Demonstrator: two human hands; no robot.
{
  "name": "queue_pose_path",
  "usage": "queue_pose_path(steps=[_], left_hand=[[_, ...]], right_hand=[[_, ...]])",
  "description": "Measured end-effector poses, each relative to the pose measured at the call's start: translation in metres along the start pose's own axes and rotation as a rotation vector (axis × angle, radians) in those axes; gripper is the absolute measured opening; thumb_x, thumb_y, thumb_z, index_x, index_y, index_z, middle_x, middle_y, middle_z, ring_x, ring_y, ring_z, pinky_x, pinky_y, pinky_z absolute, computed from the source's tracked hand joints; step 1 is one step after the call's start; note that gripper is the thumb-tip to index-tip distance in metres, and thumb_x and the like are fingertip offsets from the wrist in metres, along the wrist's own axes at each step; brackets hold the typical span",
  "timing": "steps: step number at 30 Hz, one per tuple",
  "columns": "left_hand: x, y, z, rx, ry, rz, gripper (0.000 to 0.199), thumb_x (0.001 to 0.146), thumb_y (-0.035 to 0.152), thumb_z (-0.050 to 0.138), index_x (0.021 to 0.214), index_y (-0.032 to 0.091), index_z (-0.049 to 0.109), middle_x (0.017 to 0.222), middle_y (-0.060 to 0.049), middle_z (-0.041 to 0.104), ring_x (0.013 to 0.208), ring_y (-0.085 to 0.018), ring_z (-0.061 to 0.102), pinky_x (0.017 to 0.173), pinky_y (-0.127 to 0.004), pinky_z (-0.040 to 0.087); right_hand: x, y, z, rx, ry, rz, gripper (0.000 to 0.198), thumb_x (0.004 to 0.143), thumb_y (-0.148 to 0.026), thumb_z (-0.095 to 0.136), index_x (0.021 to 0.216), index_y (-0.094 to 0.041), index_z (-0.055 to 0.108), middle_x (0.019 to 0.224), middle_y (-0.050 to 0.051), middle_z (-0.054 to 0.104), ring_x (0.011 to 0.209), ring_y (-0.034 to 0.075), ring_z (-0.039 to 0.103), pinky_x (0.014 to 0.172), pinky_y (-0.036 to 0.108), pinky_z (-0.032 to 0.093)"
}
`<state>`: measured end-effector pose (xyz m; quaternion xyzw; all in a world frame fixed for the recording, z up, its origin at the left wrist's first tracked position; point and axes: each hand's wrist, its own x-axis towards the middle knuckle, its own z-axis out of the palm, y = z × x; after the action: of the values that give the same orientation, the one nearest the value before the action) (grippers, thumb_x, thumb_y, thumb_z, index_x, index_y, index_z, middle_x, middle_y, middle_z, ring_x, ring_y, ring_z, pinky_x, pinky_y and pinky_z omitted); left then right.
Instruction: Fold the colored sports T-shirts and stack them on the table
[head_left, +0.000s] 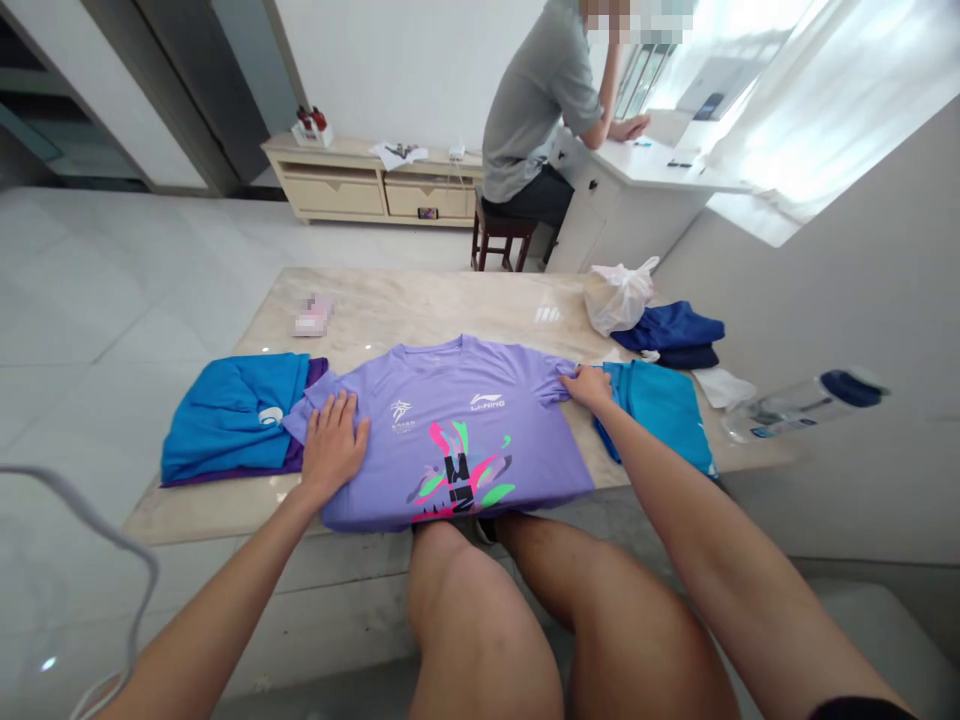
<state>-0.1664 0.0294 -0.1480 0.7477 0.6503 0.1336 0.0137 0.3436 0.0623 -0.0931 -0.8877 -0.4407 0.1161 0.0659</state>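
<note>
A purple T-shirt [510,440] with a colourful print lies spread on the marble-topped table [465,290], its hem hanging over the front edge. My left hand [331,445] rests flat on its left side near the sleeve, fingers stretched out. At the right sleeve, my right hand [587,386] pinches the fabric between thumb and fingers. Left of the shirt lies a folded blue garment [225,410] on top of a dark purple one. Another folded blue garment [664,405] lies just right of my right hand.
Toward the back right are a tied white plastic bag [619,298], dark blue folded clothes [675,330] and a clear bottle [795,405]. A small pink item [311,318] lies at the back left. Beyond the table, a person [532,110] sits on a stool at a white desk [667,165].
</note>
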Motion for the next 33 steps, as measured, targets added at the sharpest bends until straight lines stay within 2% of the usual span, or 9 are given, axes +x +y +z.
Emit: queue_pose_path(steps=[4,8,11,13,17,21,24,27,33], left_hand=[[-0.004,0.005,-0.004,-0.03,0.02,-0.018,0.067,0.107,0.04,0.033,0.162,0.006,0.053,0.172,-0.02,0.048,0.163,-0.035,0.039,0.136,-0.055,0.025],[0.0,0.007,-0.005,-0.067,0.048,-0.014,0.063,0.105,0.036,0.038,0.158,0.006,0.056,0.168,-0.022,0.052,0.161,-0.036,0.042,0.135,-0.056,0.028],[-0.001,0.007,-0.004,-0.089,0.066,-0.007,0.062,0.105,0.034,0.039,0.156,0.005,0.057,0.166,-0.023,0.054,0.16,-0.036,0.043,0.134,-0.056,0.028],[-0.002,0.006,-0.003,-0.099,0.076,-0.007,0.061,0.105,0.034,0.039,0.156,0.006,0.058,0.166,-0.022,0.054,0.16,-0.036,0.043,0.134,-0.056,0.028],[-0.003,0.007,-0.001,-0.115,0.093,-0.002,0.059,0.106,0.034,0.04,0.155,0.007,0.058,0.167,-0.022,0.054,0.16,-0.036,0.043,0.134,-0.056,0.028],[-0.003,0.009,-0.002,-0.135,0.101,-0.004,0.06,0.105,0.033,0.039,0.155,0.005,0.058,0.167,-0.023,0.053,0.16,-0.037,0.042,0.134,-0.057,0.027],[-0.003,0.01,-0.004,-0.149,0.089,-0.01,0.06,0.105,0.033,0.04,0.156,0.007,0.058,0.167,-0.023,0.053,0.16,-0.037,0.042,0.134,-0.058,0.027],[-0.005,0.01,-0.005,-0.137,0.075,-0.014,0.061,0.105,0.033,0.039,0.157,0.007,0.057,0.168,-0.022,0.052,0.161,-0.036,0.04,0.135,-0.058,0.026],[0.002,0.008,-0.001,-0.053,0.023,0.005,0.065,0.108,0.037,0.036,0.165,0.01,0.049,0.175,-0.019,0.044,0.166,-0.036,0.034,0.137,-0.057,0.021]], right_hand=[[-0.006,-0.013,-0.007,0.158,0.014,0.006,0.018,0.091,-0.031,0.068,0.086,-0.015,0.075,0.097,0.016,0.077,0.106,0.033,0.071,0.088,0.038,0.054],[-0.01,-0.028,-0.018,0.203,0.015,-0.025,0.021,0.092,-0.029,0.061,0.074,-0.019,0.064,0.072,0.007,0.068,0.076,0.023,0.067,0.068,0.03,0.049],[-0.015,-0.046,-0.028,0.189,0.1,-0.105,0.007,0.086,-0.025,0.063,0.081,-0.02,0.064,0.081,0.007,0.071,0.081,0.023,0.067,0.072,0.03,0.051],[-0.022,-0.062,-0.03,0.201,0.164,-0.323,0.009,0.082,-0.024,0.066,0.091,-0.02,0.066,0.093,0.008,0.074,0.092,0.024,0.069,0.082,0.032,0.054],[-0.043,-0.091,-0.015,0.456,-0.043,-0.812,0.03,0.09,-0.039,0.069,0.114,-0.021,0.067,0.117,0.01,0.075,0.097,0.023,0.073,0.087,0.035,0.062],[-0.049,-0.089,0.013,0.69,-0.039,-0.708,0.043,0.107,-0.052,0.042,0.127,-0.021,0.064,0.118,0.013,0.074,0.082,0.02,0.076,0.072,0.037,0.066],[-0.05,-0.075,0.036,0.466,-0.003,-0.833,0.045,0.11,-0.043,0.036,0.128,-0.02,0.07,0.122,0.016,0.077,0.107,0.027,0.077,0.097,0.049,0.065],[-0.059,-0.067,0.061,0.159,-0.006,-0.996,0.053,0.11,-0.042,0.04,0.152,-0.019,0.064,0.158,0.017,0.063,0.151,0.032,0.055,0.129,0.055,0.042],[-0.077,-0.065,0.089,-0.066,0.029,-0.898,0.073,0.113,-0.049,0.033,0.174,-0.01,0.035,0.183,0.016,0.025,0.171,0.031,0.02,0.139,0.054,0.018]])
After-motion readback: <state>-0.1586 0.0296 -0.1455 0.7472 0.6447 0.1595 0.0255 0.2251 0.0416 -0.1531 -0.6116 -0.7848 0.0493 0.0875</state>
